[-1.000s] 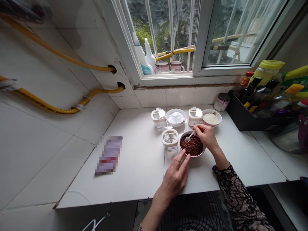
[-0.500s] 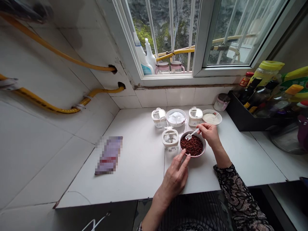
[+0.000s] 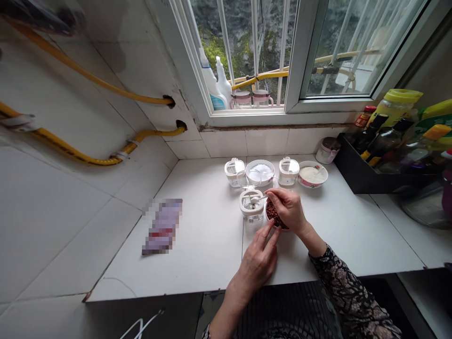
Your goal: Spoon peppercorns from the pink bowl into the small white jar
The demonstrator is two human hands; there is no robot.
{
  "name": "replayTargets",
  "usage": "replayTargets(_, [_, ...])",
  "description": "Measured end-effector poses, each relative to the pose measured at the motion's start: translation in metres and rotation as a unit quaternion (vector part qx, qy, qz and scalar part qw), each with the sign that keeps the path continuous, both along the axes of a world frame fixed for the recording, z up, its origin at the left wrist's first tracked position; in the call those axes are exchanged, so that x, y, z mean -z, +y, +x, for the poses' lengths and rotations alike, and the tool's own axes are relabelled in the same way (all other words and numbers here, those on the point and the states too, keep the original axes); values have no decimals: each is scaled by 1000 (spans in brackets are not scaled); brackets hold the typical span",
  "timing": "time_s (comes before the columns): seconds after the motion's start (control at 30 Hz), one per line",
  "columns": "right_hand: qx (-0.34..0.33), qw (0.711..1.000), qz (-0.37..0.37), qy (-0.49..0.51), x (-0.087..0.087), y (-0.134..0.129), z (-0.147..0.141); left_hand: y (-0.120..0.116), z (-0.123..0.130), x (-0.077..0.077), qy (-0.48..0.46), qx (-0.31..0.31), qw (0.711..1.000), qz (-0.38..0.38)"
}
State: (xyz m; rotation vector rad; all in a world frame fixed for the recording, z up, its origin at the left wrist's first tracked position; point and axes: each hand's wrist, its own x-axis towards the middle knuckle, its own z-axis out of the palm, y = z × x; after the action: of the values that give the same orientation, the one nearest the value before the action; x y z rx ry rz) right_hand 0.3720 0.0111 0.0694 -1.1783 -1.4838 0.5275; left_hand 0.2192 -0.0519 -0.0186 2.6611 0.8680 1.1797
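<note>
My right hand (image 3: 287,209) pinches the handle of a small white spoon (image 3: 257,199), whose bowl is over the open mouth of a clear jar with a white rim (image 3: 252,213). Little shows inside this jar. Beside it, a bowl of dark red peppercorns (image 3: 273,214) is partly hidden under my right hand. My left hand (image 3: 259,256) is open, fingers stretched out and apart, with fingertips touching the bowl's near rim. Behind stand two similar jars (image 3: 235,172) (image 3: 288,171), a bowl of white grains (image 3: 260,172) and a bowl of off-white powder (image 3: 313,174).
A blurred purple packet (image 3: 163,227) lies on the white counter (image 3: 205,254) to the left. A dark-lidded jar (image 3: 327,150) and a black box of bottles (image 3: 374,174) stand at the back right. A window (image 3: 247,52) is behind, and yellow pipes (image 3: 95,162) run along the left wall.
My right hand has moved left with the spoon, from over the peppercorns to the front jar's mouth. My left hand stays at the bowl's rim.
</note>
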Motion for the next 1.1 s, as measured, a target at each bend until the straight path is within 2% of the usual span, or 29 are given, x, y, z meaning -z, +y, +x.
replayTargets(0.07, [-2, 999, 25, -22, -2, -2, 5, 0, 0, 0, 4, -1, 1000, -1])
replayTargets(0.17, [51, 998, 35, 16, -3, -1, 21, 0, -1, -2, 11, -4, 1000, 0])
replayTargets(0.27, [111, 993, 12, 29, -3, 4, 41, 0, -1, -3, 12, -2, 1000, 3])
replayTargets(0.37, [126, 992, -17, -4, -1, 9, 55, -1, 0, -4, 4, -2, 1000, 0])
replayTargets(0.57, [108, 990, -52, -68, 9, 14, 54, -2, 1, 0, -18, -8, 1000, -7])
replayTargets(0.77, [87, 991, -81, -56, 13, 15, 57, -3, 2, 2, -20, -17, 1000, -7])
replayTargets(0.93, [66, 992, -49, -98, 10, 13, 59, -3, 2, 2, -30, -21, 999, -7])
replayTargets(1.0, [62, 993, -35, -93, 9, 13, 58, -3, 2, 2, -28, -20, 999, -7])
replayTargets(1.1, [57, 996, -56, -39, 11, 14, 57, -3, 2, 3, -19, -24, 1000, -4])
